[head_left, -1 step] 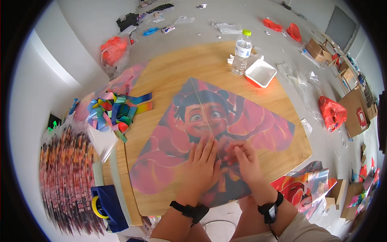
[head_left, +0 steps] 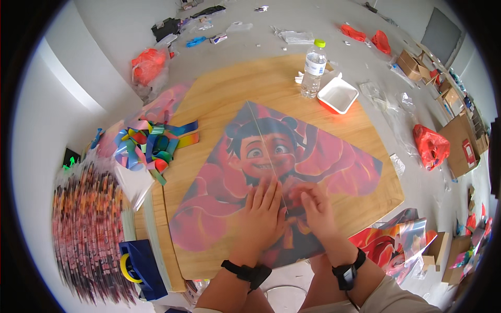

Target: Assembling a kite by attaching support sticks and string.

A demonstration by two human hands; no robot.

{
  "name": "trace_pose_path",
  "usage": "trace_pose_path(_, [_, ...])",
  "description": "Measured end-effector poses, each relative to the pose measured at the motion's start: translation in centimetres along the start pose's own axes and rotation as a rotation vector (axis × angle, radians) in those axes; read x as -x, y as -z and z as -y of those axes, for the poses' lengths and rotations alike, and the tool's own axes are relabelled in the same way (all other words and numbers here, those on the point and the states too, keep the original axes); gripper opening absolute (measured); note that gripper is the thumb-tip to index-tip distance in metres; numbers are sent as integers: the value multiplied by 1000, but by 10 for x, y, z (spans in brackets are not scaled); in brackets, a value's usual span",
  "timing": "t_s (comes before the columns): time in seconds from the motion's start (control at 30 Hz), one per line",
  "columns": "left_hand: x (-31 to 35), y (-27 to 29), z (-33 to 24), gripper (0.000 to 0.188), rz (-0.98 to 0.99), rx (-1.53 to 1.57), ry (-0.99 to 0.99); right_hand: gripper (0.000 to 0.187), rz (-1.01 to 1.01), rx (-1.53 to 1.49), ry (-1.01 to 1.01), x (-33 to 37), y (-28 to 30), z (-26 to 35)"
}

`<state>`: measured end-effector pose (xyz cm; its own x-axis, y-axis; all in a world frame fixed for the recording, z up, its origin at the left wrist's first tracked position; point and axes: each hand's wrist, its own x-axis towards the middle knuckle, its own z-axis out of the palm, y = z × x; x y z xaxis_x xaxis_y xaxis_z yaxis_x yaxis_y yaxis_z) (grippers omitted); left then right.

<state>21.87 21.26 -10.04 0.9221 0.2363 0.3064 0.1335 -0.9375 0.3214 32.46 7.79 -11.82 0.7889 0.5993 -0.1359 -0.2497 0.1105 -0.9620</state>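
A printed kite with a cartoon child's face lies on the wooden table, its tip pointing away from me. A thin pale rod runs down its middle. My left hand rests flat on the kite's lower part, fingers stretched out beside the rod. Just right of the rod, my right hand is over the kite with its fingers curled in toward the thumb. Whatever those fingers may hold is too small or hidden to make out. Both wrists wear black bands.
Colourful ribbons are heaped at the table's left edge. Beside them stands a thick stack of printed sheets and a yellow tape roll. A water bottle and a white-lined tray stand at the far right.
My right hand's fingers have shifted very slightly beside the rod. My left hand and the kite stay where they were.
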Motion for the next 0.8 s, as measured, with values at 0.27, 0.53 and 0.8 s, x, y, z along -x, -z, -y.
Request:
trace_pose_path(0.27, [-5, -6, 16, 49, 69, 162, 18, 56, 147, 1139, 573, 2, -20, -5])
trace_pose_path(0.53, [-69, 3, 80, 46, 134, 2, -25, 67, 185, 1318, 556, 8, -20, -7])
trace_pose_path(0.8, [-106, -33, 131, 55, 126, -242, -6, 73, 246, 1363, 499, 11, -17, -7])
